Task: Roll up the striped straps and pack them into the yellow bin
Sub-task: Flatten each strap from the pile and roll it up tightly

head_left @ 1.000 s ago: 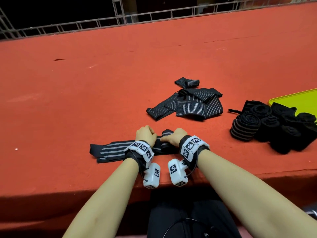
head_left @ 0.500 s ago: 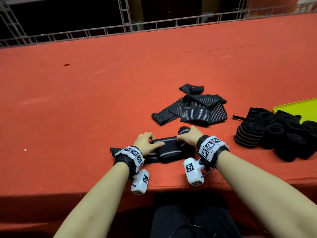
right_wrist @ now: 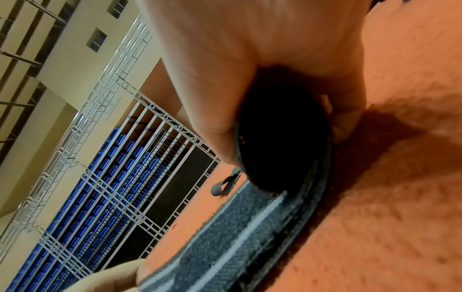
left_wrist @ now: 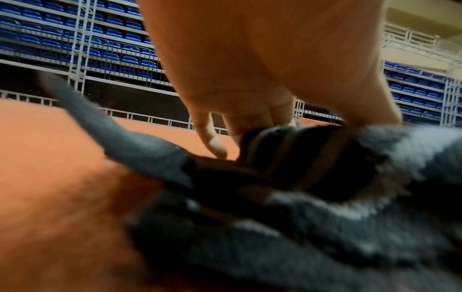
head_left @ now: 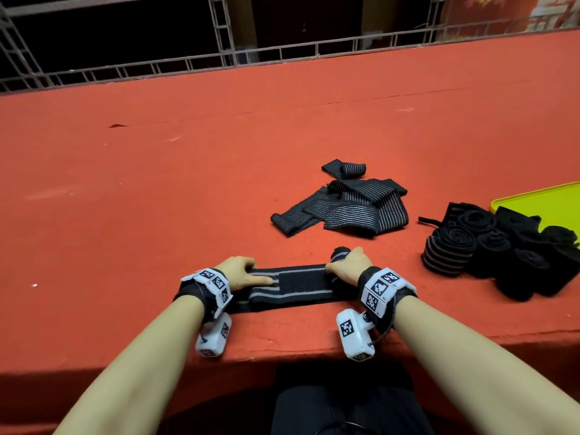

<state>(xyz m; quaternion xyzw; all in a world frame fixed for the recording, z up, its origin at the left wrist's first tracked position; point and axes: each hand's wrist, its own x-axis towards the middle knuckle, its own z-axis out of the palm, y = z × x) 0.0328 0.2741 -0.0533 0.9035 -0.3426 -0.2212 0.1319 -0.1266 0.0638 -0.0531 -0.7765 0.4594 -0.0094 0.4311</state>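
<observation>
Strap lies lengthwise along table near edge; right hand grips rolled end, left hand pins flat tail

Bare forearms; black wristbands carry white blocks with black square-code markers; white camera pods hang beneath, thin black cable; dark clothing at lap
</observation>
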